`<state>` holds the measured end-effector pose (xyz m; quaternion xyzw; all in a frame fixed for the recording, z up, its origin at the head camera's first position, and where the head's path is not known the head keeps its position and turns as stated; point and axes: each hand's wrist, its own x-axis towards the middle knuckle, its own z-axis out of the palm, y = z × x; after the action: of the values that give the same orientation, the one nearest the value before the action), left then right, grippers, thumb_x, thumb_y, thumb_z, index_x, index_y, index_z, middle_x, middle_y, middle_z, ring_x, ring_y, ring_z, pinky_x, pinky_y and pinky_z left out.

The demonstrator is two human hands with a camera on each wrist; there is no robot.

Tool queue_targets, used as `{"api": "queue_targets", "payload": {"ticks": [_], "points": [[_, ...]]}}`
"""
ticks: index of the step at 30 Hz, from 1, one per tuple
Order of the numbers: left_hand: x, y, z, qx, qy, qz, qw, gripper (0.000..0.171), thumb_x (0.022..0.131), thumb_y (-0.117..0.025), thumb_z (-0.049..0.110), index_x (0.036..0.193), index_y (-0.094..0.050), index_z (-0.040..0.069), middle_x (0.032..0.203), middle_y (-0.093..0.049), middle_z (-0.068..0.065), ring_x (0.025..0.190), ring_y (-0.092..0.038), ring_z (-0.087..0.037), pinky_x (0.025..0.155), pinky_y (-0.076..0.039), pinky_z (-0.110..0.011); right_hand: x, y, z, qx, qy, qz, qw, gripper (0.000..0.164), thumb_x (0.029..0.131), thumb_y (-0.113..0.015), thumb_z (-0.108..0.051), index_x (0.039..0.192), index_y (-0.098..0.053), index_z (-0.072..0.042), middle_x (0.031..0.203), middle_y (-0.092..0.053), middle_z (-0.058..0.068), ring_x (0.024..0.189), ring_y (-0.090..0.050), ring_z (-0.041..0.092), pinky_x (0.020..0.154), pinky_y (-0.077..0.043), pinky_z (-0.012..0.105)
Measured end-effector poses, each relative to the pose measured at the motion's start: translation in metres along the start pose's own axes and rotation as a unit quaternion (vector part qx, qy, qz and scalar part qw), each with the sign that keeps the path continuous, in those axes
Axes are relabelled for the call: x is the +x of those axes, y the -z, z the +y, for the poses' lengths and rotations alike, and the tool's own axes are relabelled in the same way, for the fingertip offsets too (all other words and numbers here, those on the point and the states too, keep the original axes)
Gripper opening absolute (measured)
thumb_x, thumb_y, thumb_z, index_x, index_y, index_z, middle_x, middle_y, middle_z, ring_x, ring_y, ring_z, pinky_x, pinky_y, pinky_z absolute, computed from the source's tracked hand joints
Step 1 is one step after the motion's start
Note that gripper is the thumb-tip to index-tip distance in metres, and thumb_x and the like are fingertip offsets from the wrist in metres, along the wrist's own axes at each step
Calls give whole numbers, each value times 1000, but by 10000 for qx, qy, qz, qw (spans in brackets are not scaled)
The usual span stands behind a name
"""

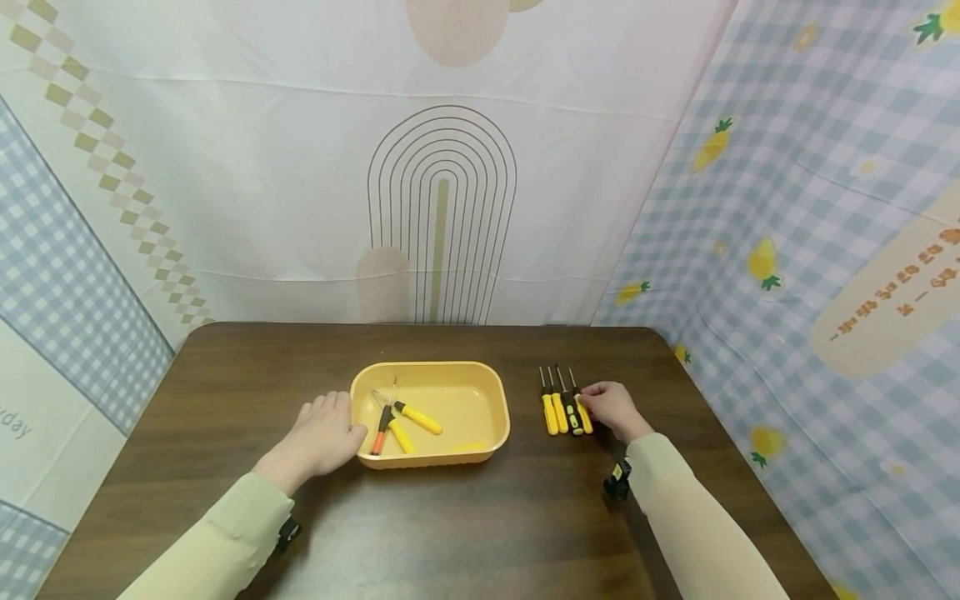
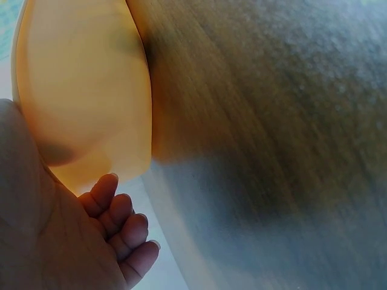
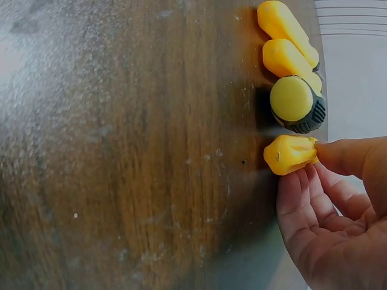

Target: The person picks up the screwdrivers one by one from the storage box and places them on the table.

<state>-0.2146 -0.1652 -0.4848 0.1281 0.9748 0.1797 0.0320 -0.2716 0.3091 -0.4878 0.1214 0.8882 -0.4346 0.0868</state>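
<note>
My right hand (image 1: 611,407) pinches the yellow handle of the rightmost screwdriver (image 3: 287,154) between thumb and fingers. It lies at the end of a row of several screwdrivers (image 1: 551,414) on the table, their shafts pointing away from me. The one beside it has a thicker black and yellow-green handle (image 3: 291,98). At the left end of a yellow plastic tray (image 1: 429,460), my left hand (image 1: 318,433) rests with its thumb at the rim and its fingers loosely bent outside. Inside lie a red-and-black screwdriver (image 1: 382,431) and yellow-handled pliers (image 1: 420,418).
The dark wooden table (image 1: 465,533) ends at a hanging cloth (image 1: 300,208) at the back. Another patterned cloth (image 1: 750,317) hangs along the right side. Each wrist carries a small black device.
</note>
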Motion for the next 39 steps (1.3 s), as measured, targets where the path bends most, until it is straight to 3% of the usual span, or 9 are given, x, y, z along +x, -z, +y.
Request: {"api": "queue_targets", "payload": {"ticks": [28, 39], "points": [[-1, -1, 0, 11, -81, 40, 10000, 33, 89, -51, 30, 100, -47, -1, 87, -43, -9, 83, -42, -27, 72, -32, -43, 0, 0, 4, -103, -77, 22, 9999, 26, 97, -56, -14, 114, -61, 5, 110, -59, 20, 84, -60, 23, 67, -52, 31], [0, -2, -1, 47, -86, 41, 9999, 35, 89, -51, 30, 102, -48, -2, 88, -43, -9, 82, -42, -27, 72, -32, -43, -3, 7, 0, 1, 68, 108, 9999, 28, 97, -55, -17, 115, -60, 4, 112, -58, 20, 92, -61, 28, 74, -54, 36]]}}
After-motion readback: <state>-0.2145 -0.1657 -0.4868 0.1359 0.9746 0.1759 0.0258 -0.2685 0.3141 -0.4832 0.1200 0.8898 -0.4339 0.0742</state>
